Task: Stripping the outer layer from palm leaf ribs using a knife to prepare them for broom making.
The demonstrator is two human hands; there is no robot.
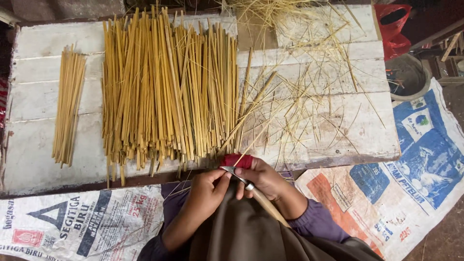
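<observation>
With my right hand [263, 176] gripping the knife [241, 180] and left hand [205, 186] pinching a strip [256, 130] at the board's [29, 159] near edge, I judge a slip could nick my fingers.

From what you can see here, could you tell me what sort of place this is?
Probably a small, informal craft workshop for splitting bamboo. A worn white plank table holds a big pile of yellow bamboo strips and loose shavings, and the right hand holds a knife. Printed sacks lie around.

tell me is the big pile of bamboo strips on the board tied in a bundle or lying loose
Lying loose. The big pile of bamboo strips is fanned flat across the white board, ends uneven, with no tie or band visible around it.
</observation>
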